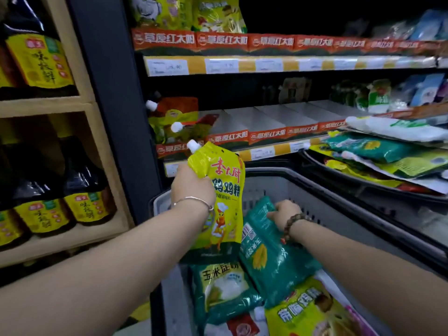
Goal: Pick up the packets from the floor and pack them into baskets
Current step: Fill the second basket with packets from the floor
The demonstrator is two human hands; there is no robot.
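Your left hand (191, 187) has its fingers curled tight round the top corner of a shiny yellow plastic pouch (225, 202), just under its white screw cap (193, 145). The pouch hangs upright over the far left corner of a grey plastic basket with slotted walls (339, 190). It looks smooth and crinkly. It has big red writing, blue writing that ends in 鸡精, and a cartoon chicken in a chef's hat.

Your right hand (286, 212) grips the top edge of a glossy teal plastic packet (274, 258). This packet is puffy like a pillow and has yellow corn on it. It leans inside the basket, with its low end on other packets. Just beside it lies a flat green packet (223, 284) that reads 玉米淀粉, and a wide yellow packet (312, 311) lies nearest to you.

A thin silver bangle (194, 202) sits on your left wrist and a brown bead bracelet (294, 224) on your right.

Red strips on the shelf edge (225, 41) read 草原红太阳. On the left, a pale wooden shelf (48, 106) holds dark bottles with yellow labels (87, 190)
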